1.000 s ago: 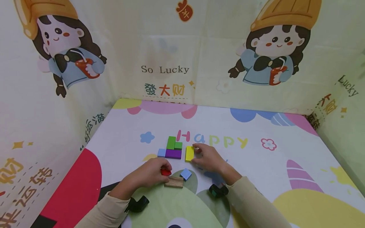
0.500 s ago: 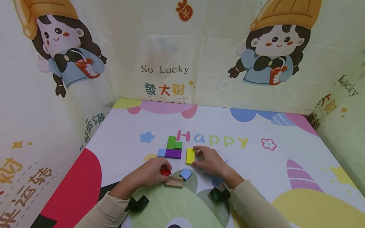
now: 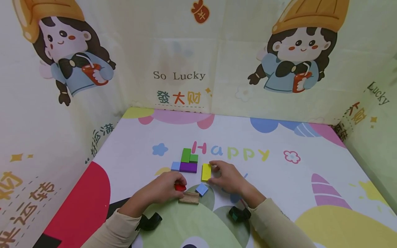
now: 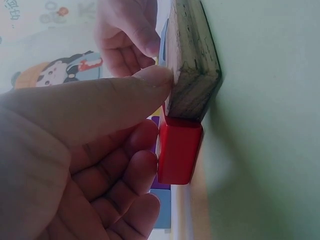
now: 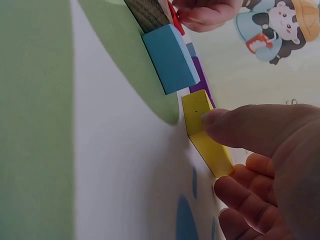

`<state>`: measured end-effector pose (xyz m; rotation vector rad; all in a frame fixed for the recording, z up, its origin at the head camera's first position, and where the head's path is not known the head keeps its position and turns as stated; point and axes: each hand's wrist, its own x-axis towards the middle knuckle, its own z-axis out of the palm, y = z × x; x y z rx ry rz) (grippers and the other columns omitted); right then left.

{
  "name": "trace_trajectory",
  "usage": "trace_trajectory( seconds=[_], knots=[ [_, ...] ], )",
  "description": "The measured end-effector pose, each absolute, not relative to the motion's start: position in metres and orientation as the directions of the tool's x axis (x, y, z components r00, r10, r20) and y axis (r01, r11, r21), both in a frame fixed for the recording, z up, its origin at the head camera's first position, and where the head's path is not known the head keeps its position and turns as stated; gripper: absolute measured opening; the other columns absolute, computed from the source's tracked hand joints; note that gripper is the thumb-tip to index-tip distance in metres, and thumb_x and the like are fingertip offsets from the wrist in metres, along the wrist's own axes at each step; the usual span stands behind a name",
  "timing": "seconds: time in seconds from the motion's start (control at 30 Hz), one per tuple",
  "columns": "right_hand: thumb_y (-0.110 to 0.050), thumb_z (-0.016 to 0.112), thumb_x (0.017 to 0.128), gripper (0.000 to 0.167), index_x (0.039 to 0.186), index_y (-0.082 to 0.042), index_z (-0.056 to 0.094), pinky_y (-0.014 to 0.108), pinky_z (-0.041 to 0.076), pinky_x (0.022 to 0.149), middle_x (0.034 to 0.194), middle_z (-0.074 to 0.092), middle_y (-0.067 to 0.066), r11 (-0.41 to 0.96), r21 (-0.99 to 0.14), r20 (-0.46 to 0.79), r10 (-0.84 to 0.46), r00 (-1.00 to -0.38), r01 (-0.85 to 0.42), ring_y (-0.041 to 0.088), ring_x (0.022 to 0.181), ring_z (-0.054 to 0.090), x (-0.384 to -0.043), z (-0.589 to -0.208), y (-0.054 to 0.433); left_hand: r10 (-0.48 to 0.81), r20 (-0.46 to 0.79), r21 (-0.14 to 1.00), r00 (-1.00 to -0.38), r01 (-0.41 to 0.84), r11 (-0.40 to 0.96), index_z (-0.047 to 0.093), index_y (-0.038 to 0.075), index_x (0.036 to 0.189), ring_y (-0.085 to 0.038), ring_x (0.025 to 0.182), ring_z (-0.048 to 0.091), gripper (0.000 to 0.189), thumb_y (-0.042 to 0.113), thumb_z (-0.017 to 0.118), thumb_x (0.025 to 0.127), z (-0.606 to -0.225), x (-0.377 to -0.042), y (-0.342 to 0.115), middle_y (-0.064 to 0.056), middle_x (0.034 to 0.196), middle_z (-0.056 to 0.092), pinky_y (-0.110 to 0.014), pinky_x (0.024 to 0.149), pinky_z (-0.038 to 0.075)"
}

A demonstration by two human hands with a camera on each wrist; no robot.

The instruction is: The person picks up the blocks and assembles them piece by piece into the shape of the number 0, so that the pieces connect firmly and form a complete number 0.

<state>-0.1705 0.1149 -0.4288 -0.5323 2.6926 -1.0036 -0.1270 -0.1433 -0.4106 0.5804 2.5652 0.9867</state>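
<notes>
My left hand [image 3: 164, 187] rests low over the mat, fingers curled at a small red block [image 4: 180, 152]. Its thumb touches the end of a brown wood-grain block [image 3: 189, 198] that sits against the red one. With thumb and fingers at opposite ends, my right hand [image 3: 227, 175] holds a yellow rectangular block [image 3: 206, 172]. A turned blue block [image 3: 202, 189] lies between the yellow and brown blocks. Beyond my left hand, a purple block [image 3: 188, 167] adjoins a light blue block [image 3: 175, 166], a long green block [image 3: 186, 155] and a small green block [image 3: 193, 158].
A colourful printed mat [image 3: 248, 137] covers the table, with patterned cloth walls [image 3: 229, 75] at the back and sides. Black wrist devices hang under the left sleeve [image 3: 111, 229] and right sleeve [image 3: 276, 220].
My right hand has drawn the yellow block a little toward me, closer to the turned blue block. The left hand and the other blocks have stayed in place.
</notes>
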Motion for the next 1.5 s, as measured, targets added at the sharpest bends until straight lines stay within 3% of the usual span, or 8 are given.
trace_trajectory(
  seconds=[1.5],
  knots=[
    [-0.020, 0.082, 0.084, 0.063, 0.139, -0.006, 0.055, 0.041, 0.052, 0.091, 0.113, 0.065, 0.005, 0.698, -0.658, -0.065, -0.427, -0.902, -0.283, 0.022, 0.102, 0.060, -0.1641, -0.4284, 0.1137, 0.479, -0.154, 0.690, -0.864, 0.253, 0.678, 0.066, 0.006, 0.101, -0.019, 0.089, 0.056, 0.027, 0.006, 0.083, 0.080, -0.4112, -0.1275, -0.1438, 0.000, 0.095, 0.061, -0.032, 0.071, 0.053]
  ],
)
